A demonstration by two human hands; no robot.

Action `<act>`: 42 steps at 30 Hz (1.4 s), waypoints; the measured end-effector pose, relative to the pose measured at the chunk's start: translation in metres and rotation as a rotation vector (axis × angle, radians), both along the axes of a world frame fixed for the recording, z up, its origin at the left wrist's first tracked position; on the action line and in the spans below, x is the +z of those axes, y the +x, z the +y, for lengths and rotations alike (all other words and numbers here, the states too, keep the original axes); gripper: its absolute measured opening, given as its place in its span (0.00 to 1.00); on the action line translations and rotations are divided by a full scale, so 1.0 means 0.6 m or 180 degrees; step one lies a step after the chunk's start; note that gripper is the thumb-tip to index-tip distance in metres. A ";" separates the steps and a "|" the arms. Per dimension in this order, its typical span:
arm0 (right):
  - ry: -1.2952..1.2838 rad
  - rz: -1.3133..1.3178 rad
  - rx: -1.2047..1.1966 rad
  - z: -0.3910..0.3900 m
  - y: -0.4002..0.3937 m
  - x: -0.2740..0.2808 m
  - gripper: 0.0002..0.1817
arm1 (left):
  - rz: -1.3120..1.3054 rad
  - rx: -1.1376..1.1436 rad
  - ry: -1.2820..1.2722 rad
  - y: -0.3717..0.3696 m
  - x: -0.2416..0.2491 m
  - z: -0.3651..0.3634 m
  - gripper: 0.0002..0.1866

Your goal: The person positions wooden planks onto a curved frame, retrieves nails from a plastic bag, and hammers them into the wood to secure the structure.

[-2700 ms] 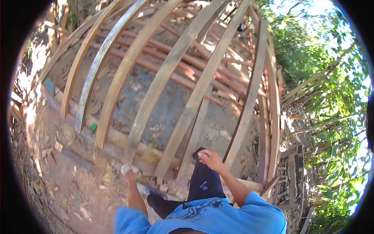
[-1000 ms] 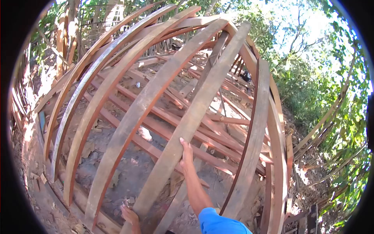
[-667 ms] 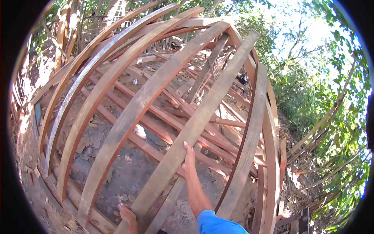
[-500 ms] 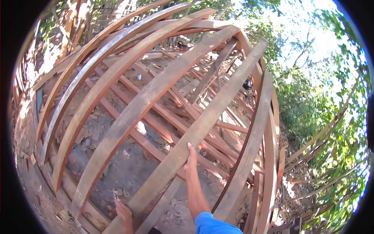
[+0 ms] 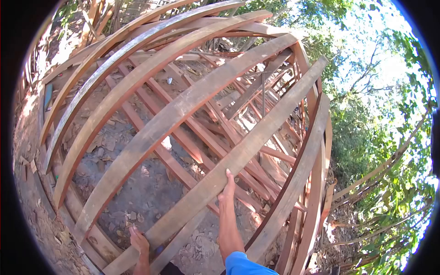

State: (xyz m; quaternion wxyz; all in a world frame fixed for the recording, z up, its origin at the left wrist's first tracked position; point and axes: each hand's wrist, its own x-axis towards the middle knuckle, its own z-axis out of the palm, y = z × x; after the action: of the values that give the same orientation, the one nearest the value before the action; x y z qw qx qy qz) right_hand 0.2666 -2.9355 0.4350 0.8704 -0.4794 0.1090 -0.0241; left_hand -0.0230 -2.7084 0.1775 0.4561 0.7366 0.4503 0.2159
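While the right hand (image 5: 227, 187) clasps the lower half of a long timber rib (image 5: 247, 149), thumb laid along its broad face and the other fingers mostly hidden behind its edge, the left hand (image 5: 139, 240) is at the rib's lower end, its fingers drawn fairly close together and pointing out past the left edge; whether they pinch something thin, or touch the wood, I cannot tell. That rib slants from the near ground, low on the left, up to its free-looking top on the right. Left of it runs a broad curved rib (image 5: 176, 110), and farther left again a pale, weathered rib (image 5: 107, 68). Right of it rises a darker-edged rib (image 5: 299, 181), and just under its lower half slants a narrower board (image 5: 183, 238). Behind it, several reddish beams (image 5: 174, 166) cross low over grey soil (image 5: 142, 197) strewn with dry leaves. A blue sleeve (image 5: 247, 265) covers the right upper arm, below the rib, and green foliage (image 5: 357, 133) fills the space well beyond its right side.
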 end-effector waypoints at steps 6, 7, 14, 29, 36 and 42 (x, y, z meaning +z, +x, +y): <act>-0.0022 -0.0062 0.0090 0.002 -0.003 0.002 0.28 | -0.0035 -0.0038 -0.0194 -0.001 0.015 0.002 0.22; -0.0030 -0.0072 0.0125 0.002 -0.001 0.002 0.28 | -0.0041 -0.0019 -0.0179 0.001 0.013 0.002 0.22; -0.0084 -0.0010 0.0052 0.006 0.001 0.000 0.29 | -0.0072 0.0010 -0.0184 0.003 0.025 0.004 0.21; -0.1106 -0.0204 -0.0547 0.035 -0.061 -0.012 0.34 | 0.0085 -0.0172 -0.0369 -0.001 0.034 0.007 0.21; -0.2700 0.0455 -0.0426 0.249 -0.532 -0.278 0.45 | -0.0919 -0.0543 -0.0402 -0.128 0.028 0.183 0.16; -0.4002 0.0750 -0.0737 0.376 -0.672 -0.600 0.61 | -0.0641 -0.1345 0.2196 -0.597 -0.225 0.618 0.11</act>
State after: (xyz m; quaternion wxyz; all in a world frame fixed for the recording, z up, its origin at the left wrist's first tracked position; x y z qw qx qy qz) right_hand -0.1367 -2.7098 0.0751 0.3978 -0.8821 0.2199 -0.1242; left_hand -0.3814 -2.3377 0.0425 0.2586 0.8977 0.1437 0.3267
